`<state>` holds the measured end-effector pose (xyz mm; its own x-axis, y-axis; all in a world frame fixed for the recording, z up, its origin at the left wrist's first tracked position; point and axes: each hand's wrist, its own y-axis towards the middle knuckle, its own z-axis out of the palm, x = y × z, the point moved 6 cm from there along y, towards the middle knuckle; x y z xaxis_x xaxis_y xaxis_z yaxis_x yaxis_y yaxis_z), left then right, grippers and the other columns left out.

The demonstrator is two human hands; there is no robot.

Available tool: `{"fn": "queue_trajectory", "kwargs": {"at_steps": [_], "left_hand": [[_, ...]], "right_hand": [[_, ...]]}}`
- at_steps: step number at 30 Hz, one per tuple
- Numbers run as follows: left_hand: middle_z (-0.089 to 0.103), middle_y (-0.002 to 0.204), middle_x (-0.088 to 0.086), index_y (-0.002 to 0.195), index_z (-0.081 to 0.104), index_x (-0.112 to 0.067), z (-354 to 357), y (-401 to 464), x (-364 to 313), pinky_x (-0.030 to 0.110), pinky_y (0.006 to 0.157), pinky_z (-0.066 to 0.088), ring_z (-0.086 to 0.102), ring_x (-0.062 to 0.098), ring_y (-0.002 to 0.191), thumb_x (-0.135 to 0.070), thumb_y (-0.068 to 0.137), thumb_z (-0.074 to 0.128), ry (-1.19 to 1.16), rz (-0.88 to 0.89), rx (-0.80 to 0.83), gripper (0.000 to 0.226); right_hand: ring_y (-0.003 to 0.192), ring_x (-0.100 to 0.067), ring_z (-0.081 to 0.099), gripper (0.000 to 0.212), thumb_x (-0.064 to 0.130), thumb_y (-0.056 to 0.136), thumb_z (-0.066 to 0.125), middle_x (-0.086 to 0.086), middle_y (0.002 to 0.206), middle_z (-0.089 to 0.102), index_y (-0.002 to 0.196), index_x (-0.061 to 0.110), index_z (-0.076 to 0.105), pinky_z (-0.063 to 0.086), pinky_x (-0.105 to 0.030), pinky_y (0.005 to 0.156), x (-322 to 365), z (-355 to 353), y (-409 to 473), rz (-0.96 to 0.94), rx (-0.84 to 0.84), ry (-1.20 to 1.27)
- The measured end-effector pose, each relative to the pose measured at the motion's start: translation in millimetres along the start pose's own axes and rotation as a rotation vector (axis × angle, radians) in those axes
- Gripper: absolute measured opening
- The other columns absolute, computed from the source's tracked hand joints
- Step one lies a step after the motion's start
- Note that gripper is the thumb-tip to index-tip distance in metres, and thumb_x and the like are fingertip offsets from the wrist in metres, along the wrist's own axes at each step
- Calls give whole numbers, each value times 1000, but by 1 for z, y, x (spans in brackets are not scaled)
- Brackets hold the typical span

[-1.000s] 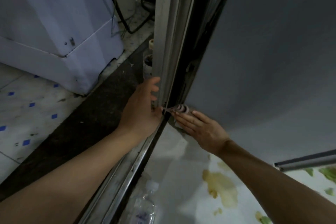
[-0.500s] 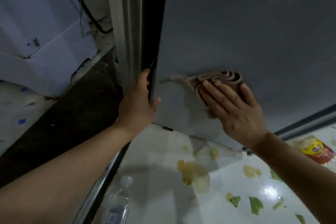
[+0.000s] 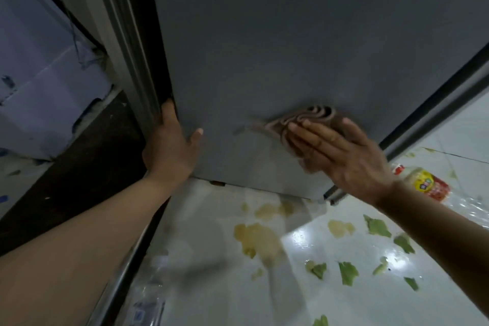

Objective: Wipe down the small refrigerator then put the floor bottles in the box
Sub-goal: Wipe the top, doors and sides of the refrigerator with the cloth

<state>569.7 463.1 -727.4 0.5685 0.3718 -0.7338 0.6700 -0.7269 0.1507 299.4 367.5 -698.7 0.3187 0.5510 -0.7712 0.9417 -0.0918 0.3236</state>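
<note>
Fingers (image 3: 315,135): right hand (image 3: 349,159) is pressing flat, digits together and extended, pinning the cloth (image 3: 304,119) against the refrigerator; left hand (image 3: 172,151) is curling over the near edge, thumb spread apart on the panel.
Refrigerator (image 3: 264,47): grey side panel is filling the upper view, lower corner just above the floor (image 3: 304,299).
Floor: pale tile is carrying yellow stains and green scraps.
Bottles: red-labelled bottle (image 3: 426,182) is lying right of the corner; clear bottle (image 3: 148,309) is lying at bottom left, blurred.
Cloth: brown, bunching ahead of the fingertips.
Box: not showing.
Technique: keeping the palm flat, overlapping strokes, bracing with the left.
</note>
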Motion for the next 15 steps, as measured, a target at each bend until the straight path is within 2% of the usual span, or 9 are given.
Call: {"fn": "queue_trajectory", "kwargs": {"at_steps": [3, 5, 7, 9, 12, 13, 15], "left_hand": [[54, 132, 6, 140, 19, -27, 3, -2, 1, 51, 85, 51, 59, 32, 109, -36, 90, 56, -11, -30, -5, 63], [53, 132, 6, 140, 20, -27, 4, -3, 0, 51, 86, 51, 59, 32, 109, -35, 90, 55, -14, -27, -6, 62], [52, 135, 5, 141, 19, -27, 4, -3, -1, 51, 89, 50, 57, 31, 112, -35, 90, 55, -27, -19, 4, 63], [52, 135, 4, 141, 18, -28, 5, -3, -1, 50, 92, 49, 56, 30, 114, -33, 90, 55, -39, -16, 14, 63], [54, 134, 5, 141, 17, -29, 6, -6, 1, 46, 93, 48, 57, 30, 113, -31, 91, 53, -37, -23, 13, 61], [54, 133, 6, 140, 17, -30, 7, -7, 1, 46, 92, 48, 57, 31, 113, -30, 91, 52, -35, -28, 17, 60], [54, 132, 10, 140, 14, -31, 7, -7, 3, 49, 93, 47, 57, 35, 112, -30, 92, 50, -13, -52, 31, 60]], "right_hand": [[146, -17, 11, 50, 6, 100, 29, 2, 157, 16, 149, 17, 27, 1, -41, 118, -23, -7, -13, 169, -82, 38], [144, -22, 19, 53, 6, 96, 29, -2, 156, 20, 148, 15, 27, 7, -41, 116, -9, 4, -26, 190, -40, 73], [143, -20, 18, 62, 9, 90, 36, -2, 154, 19, 149, 16, 19, 1, -39, 117, 22, 22, -45, 37, 104, 41], [143, -15, 15, 73, 16, 84, 55, 2, 153, 20, 148, 24, 20, -10, -38, 117, 39, 32, -59, -123, 252, 8], [140, -12, 16, 87, 13, 72, 73, 3, 151, 23, 144, 27, 26, -2, -39, 116, 31, 26, -58, -195, 291, 29], [141, -12, 15, 83, 6, 73, 71, 3, 150, 26, 143, 24, 31, 2, -39, 115, 25, 19, -56, -208, 239, 31], [145, -17, 10, 59, -5, 84, 49, 1, 146, 39, 138, 20, 43, 10, -41, 114, 7, 1, -51, -144, 98, 77]]}}
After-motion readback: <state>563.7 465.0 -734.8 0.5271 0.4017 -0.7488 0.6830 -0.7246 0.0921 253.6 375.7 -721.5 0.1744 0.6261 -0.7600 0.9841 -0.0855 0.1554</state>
